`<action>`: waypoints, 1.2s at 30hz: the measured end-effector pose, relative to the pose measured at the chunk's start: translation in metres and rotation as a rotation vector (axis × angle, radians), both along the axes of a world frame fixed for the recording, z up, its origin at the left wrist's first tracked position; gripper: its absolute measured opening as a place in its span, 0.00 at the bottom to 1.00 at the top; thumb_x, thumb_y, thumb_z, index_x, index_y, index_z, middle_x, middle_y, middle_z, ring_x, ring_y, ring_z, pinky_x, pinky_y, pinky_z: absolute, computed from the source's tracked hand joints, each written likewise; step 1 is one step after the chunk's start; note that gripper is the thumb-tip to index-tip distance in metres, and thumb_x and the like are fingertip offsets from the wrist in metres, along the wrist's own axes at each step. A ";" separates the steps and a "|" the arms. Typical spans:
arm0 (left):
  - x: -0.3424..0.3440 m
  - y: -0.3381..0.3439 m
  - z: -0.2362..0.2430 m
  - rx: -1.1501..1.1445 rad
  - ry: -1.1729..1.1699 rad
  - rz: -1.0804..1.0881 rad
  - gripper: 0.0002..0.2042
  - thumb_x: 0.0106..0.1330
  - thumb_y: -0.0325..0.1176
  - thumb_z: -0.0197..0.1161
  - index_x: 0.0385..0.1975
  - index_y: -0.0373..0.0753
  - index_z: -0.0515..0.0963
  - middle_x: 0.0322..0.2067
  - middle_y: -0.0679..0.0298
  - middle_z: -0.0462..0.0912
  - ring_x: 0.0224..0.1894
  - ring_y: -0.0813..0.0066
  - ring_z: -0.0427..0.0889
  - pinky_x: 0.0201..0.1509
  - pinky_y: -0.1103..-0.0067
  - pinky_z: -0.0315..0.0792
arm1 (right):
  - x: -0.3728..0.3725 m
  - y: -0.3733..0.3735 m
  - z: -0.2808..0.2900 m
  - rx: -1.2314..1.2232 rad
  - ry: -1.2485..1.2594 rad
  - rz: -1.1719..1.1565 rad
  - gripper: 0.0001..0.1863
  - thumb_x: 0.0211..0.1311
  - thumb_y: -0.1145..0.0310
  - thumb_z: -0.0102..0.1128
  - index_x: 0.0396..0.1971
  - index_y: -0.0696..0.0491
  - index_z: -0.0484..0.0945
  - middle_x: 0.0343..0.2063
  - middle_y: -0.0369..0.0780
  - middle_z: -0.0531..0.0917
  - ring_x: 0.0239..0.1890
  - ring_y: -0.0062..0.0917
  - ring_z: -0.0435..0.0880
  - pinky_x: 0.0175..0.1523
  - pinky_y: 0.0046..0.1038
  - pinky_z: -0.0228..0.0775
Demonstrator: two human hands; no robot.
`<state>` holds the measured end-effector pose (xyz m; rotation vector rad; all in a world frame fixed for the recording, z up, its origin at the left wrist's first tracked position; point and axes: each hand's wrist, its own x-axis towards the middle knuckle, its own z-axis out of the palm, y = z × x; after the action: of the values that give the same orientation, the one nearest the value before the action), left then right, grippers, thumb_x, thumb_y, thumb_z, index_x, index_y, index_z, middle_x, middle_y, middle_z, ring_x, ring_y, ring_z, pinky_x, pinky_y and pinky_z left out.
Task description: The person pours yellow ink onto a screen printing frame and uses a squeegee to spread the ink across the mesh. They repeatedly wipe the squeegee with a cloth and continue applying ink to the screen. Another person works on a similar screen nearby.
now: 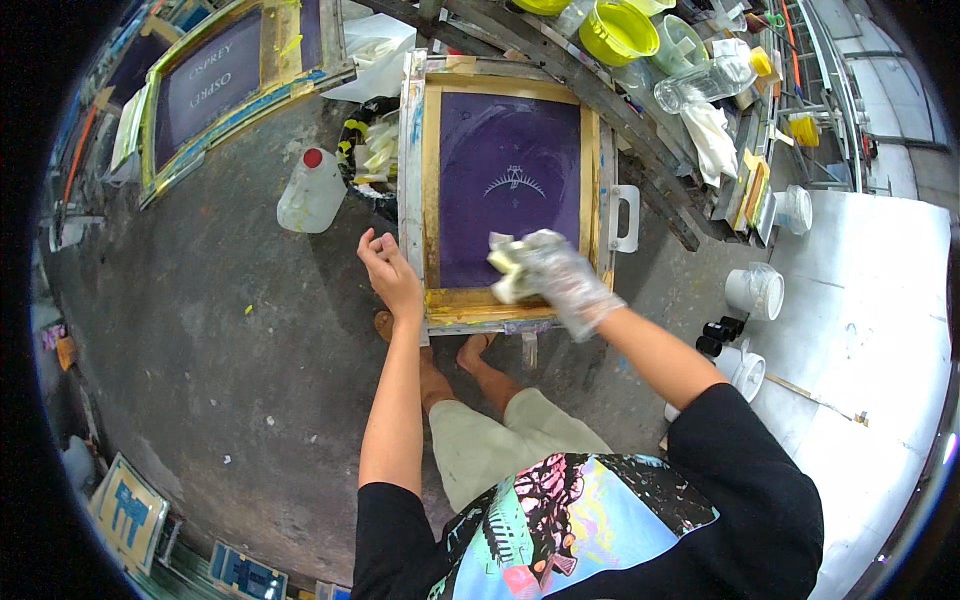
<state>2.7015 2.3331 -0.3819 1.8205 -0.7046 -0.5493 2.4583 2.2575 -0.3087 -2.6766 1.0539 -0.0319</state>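
A silk-screen frame (411, 200) with a purple mesh (510, 130) is in front of me, its edges lined with tan tape. A small pale arched design shows in the middle of the mesh. My right hand (563, 278), in a clear plastic glove, grips a crumpled white and yellowish rag (508, 270) against the mesh's lower right part; the glove is slightly blurred. Bare, my left hand (390, 272) is at the frame's left side, wrist close to its edge. Its fingers curl loosely, apart, with nothing seen in them.
A translucent jug (312, 192) with a red cap stands on the floor beside a dark bin (383, 135) of crumpled waste. Another screen (220, 85) leans at the far left. Yellow-green bowls (618, 32) and a clear bottle (708, 80) are at the far right, white tubs (752, 292) below.
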 end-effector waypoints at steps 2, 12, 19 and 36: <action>-0.002 -0.001 0.006 0.020 0.014 -0.015 0.23 0.82 0.48 0.49 0.62 0.35 0.67 0.42 0.58 0.79 0.37 0.65 0.79 0.44 0.68 0.73 | -0.014 -0.039 0.025 0.698 -0.144 -0.444 0.14 0.69 0.56 0.64 0.44 0.50 0.83 0.30 0.42 0.87 0.28 0.27 0.85 0.32 0.30 0.80; -0.003 -0.010 0.001 -0.018 -0.034 -0.042 0.19 0.81 0.44 0.50 0.60 0.35 0.68 0.43 0.55 0.82 0.40 0.62 0.83 0.47 0.67 0.74 | 0.146 -0.131 -0.068 -0.001 -0.597 -0.333 0.06 0.68 0.71 0.56 0.41 0.52 0.81 0.33 0.40 0.83 0.38 0.29 0.83 0.48 0.33 0.78; -0.006 -0.009 -0.003 -0.023 -0.043 -0.044 0.19 0.81 0.46 0.51 0.57 0.35 0.69 0.42 0.52 0.83 0.44 0.61 0.82 0.51 0.69 0.73 | -0.022 -0.191 -0.023 -0.060 -0.250 -0.475 0.19 0.51 0.60 0.69 0.45 0.45 0.84 0.35 0.40 0.86 0.39 0.32 0.85 0.53 0.30 0.77; -0.006 -0.008 0.012 -0.008 0.007 -0.048 0.19 0.81 0.44 0.52 0.56 0.33 0.70 0.40 0.56 0.82 0.41 0.66 0.81 0.48 0.71 0.73 | -0.030 -0.105 -0.002 -0.268 -0.137 -0.443 0.11 0.66 0.60 0.62 0.40 0.51 0.85 0.35 0.38 0.87 0.32 0.31 0.85 0.37 0.37 0.80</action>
<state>2.6960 2.3252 -0.3699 1.7970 -0.7463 -0.5833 2.4283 2.1520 -0.3109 -2.5526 1.6727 -0.4625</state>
